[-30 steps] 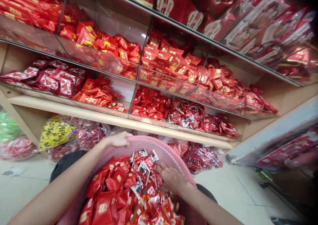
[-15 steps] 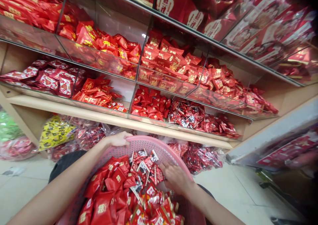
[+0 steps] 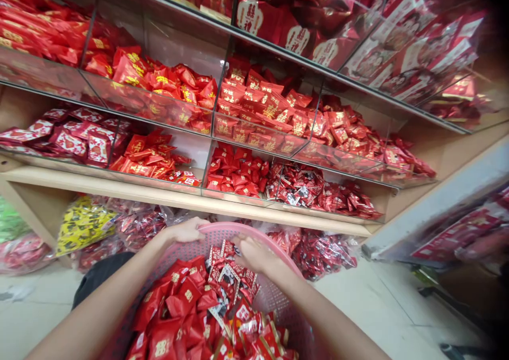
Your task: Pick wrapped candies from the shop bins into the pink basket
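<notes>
A pink perforated basket (image 3: 278, 296) holds red packets (image 3: 185, 296) with gold print on its left, and patterned red, black and white packets (image 3: 228, 275) near its far side. My left hand (image 3: 186, 229) grips the basket's far rim, fingers curled over it. Inside the basket, my right hand (image 3: 250, 253) is at the patterned packets, just below the far rim. Its fingers are bent and slightly blurred, and whether a packet is between them cannot be made out.
Ahead stand wooden shelves (image 3: 119, 186) with clear-fronted compartments of red packets (image 3: 258, 103). Plastic bags of packets, one yellow (image 3: 83, 223), others red (image 3: 324, 251), lie under the lowest board. A black object (image 3: 449, 307) is on the tiled floor at right.
My right hand has moved up and to the left, from the basket's right side to over the patterned packets. My left hand stays on the rim. The camera view has shifted slightly.
</notes>
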Demonstrator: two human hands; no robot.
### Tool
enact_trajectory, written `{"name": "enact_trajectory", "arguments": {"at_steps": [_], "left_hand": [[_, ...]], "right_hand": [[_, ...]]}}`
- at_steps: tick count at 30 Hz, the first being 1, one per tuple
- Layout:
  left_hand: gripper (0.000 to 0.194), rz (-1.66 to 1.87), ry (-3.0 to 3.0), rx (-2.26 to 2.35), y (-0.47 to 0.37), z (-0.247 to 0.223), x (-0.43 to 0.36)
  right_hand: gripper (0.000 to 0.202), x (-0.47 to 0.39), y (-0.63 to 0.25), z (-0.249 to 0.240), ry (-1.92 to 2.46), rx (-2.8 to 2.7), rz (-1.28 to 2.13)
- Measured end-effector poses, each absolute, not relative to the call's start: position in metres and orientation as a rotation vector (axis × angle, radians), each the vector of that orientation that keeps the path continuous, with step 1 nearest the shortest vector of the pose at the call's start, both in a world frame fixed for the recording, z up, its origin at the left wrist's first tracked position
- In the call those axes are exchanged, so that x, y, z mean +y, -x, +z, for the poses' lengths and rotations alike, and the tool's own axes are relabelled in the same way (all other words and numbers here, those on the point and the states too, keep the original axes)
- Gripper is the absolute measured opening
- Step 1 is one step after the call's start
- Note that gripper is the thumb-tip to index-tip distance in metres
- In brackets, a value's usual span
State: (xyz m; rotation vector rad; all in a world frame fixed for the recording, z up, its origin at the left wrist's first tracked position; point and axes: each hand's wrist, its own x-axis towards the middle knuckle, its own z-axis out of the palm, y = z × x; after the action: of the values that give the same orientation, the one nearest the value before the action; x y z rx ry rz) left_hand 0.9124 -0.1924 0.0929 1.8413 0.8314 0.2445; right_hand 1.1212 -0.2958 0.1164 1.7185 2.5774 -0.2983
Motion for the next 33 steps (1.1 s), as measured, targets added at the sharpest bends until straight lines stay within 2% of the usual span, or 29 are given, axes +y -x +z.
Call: {"name": "enact_trajectory", "arguments": {"at_steps": [9,17,20,24,29,33], "left_hand": [[0.038,0.224,-1.851,0.846,-0.912,0.085,-0.188],[0.043,0.224,-1.829,0.783,-0.912,0.084,-0.185],[0.046,0.2,-1.814,0.808,-0.913,0.089,-0.187],[0.045,0.185,-1.832,0.8,-0.914,0.095,-0.19],[0.044,0.186,-1.828,0.817,-0.916,0.099,-0.193],[0.044,0.179,-1.795,0.815,-0.917,0.099,-0.194]], "right_hand": [[0.036,-0.305,-1.138,0.092,-1.78,2.633,-0.333],[0.034,-0.32,-1.15,0.116,-1.845,2.778,-0.228],[0.027,-0.32,-1.171,0.139,-2.027,2.855,-0.071],[0.021,-0.309,-1.219,0.167,-2.507,2.827,0.321],[0.023,-0.287,-1.287,0.182,-3.054,2.333,0.89],[0.034,-0.272,-1.31,0.187,-3.24,1.873,0.891]]}}
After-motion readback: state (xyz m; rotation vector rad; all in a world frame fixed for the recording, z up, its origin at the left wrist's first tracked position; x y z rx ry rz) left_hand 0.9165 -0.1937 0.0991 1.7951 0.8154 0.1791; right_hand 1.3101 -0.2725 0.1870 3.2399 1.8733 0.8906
